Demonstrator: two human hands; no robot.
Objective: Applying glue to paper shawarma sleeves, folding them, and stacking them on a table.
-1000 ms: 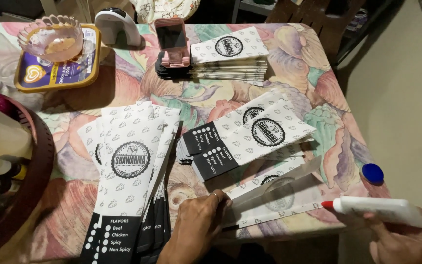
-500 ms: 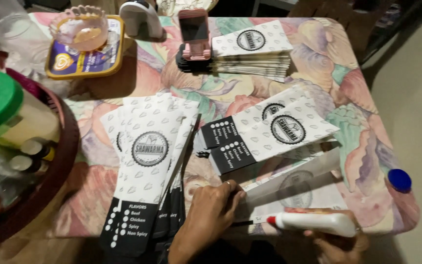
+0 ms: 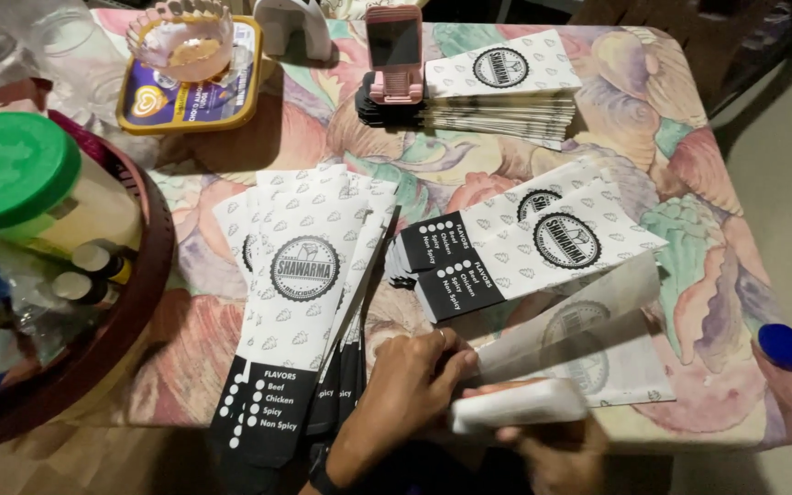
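At near edge of surface [image 3: 258, 128] | paper sleeve [image 3: 588, 353] pinned flat by left hand [image 3: 410, 390] | white glue bottle [image 3: 517, 405] gripped by right hand [image 3: 556, 454] | risk: glue smeared if sleeve slips.

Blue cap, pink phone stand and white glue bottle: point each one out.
blue cap [image 3: 782, 346], head view, on the middle of its round top.
pink phone stand [image 3: 394, 84], head view, on its lower front lip.
white glue bottle [image 3: 520, 404], head view, on the middle of its body.
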